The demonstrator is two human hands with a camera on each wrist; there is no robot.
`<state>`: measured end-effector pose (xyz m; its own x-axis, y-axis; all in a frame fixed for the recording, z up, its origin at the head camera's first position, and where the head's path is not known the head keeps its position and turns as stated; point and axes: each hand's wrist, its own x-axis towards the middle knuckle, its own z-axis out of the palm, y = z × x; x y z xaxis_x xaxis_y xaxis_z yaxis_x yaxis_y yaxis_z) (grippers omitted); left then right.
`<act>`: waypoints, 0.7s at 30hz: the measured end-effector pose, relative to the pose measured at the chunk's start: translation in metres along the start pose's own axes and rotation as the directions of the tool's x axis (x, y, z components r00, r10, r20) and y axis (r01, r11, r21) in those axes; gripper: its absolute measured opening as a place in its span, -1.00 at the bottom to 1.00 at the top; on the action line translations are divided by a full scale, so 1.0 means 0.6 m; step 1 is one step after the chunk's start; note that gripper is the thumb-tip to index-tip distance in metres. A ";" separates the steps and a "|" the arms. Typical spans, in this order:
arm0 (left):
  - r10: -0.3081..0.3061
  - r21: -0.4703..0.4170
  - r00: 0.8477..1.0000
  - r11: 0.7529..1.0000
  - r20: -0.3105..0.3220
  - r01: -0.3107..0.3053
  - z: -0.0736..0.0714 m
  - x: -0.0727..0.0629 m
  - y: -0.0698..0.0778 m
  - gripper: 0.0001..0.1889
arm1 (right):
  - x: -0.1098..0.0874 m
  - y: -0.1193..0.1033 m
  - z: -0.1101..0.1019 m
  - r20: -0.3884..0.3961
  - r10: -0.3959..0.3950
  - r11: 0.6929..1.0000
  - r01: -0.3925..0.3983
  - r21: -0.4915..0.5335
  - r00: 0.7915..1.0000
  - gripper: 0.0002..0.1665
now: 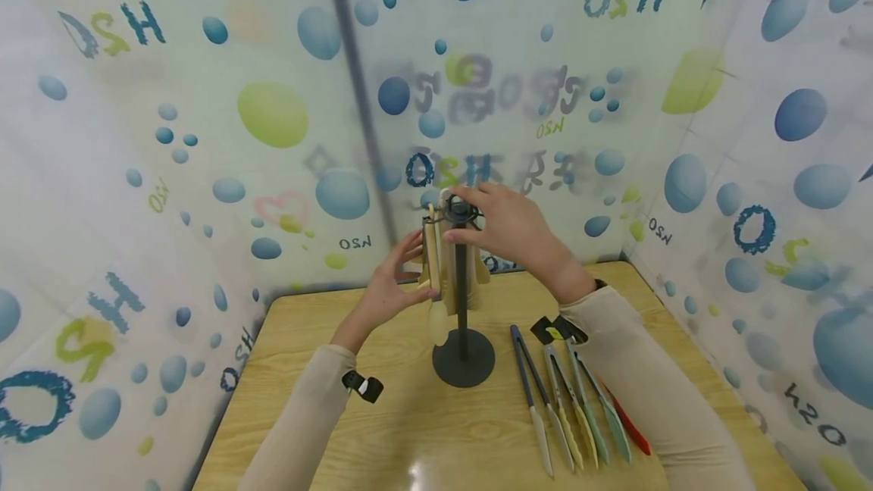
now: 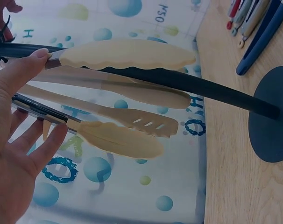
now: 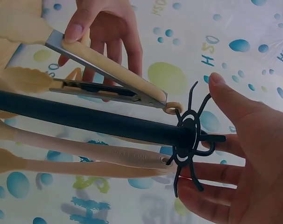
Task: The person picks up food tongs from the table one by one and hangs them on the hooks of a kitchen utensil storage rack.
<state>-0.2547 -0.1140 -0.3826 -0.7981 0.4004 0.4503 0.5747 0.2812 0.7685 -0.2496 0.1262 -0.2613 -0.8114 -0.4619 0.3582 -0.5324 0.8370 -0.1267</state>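
Cream-tipped tongs [image 3: 109, 72] hang beside a black utensil stand [image 1: 462, 286], their arms spread apart. My left hand [image 1: 389, 294] holds them, the thumb on one arm and the fingers on the other. In the right wrist view, the ring at their end meets a hook of the stand's hook ring [image 3: 184, 140]; I cannot tell whether it is over it. My right hand [image 1: 514, 226] spreads around the hook ring, fingers fairly straight behind it. A beige slotted turner [image 2: 137, 119] and other beige utensils [image 3: 85, 144] hang from the stand.
Several tongs lie side by side on the wooden table [image 1: 382, 430] to the right: navy tongs [image 1: 535, 392], cream, green, and a red piece [image 1: 630, 423] partly under the right sleeve. A bubble-patterned curtain [image 1: 273, 112] surrounds the table's back and sides.
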 end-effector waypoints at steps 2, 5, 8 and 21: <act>-0.004 -0.009 1.000 1.000 -0.001 0.004 0.002 0.001 -0.003 0.05 | -0.001 0.001 0.000 -0.002 -0.007 1.000 0.007 -0.001 1.000 -0.04; -0.004 -0.020 1.000 1.000 -0.003 0.004 0.006 0.005 -0.018 0.06 | -0.003 0.002 0.001 -0.004 -0.016 1.000 0.016 0.003 1.000 -0.04; 0.002 -0.012 1.000 1.000 -0.005 -0.002 0.010 0.009 -0.037 0.08 | -0.005 0.004 0.003 -0.014 -0.025 1.000 0.025 0.009 1.000 -0.04; -0.048 0.358 0.999 0.933 0.003 0.044 -0.023 0.021 -0.003 0.10 | -0.004 0.008 0.007 -0.020 -0.026 1.000 0.026 -0.010 0.999 0.02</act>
<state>-0.2686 -0.1214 -0.3721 -0.8242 0.3889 0.4116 0.5659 0.5922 0.5737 -0.2511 0.1303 -0.2670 -0.7923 -0.4775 0.3797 -0.5507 0.8276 -0.1083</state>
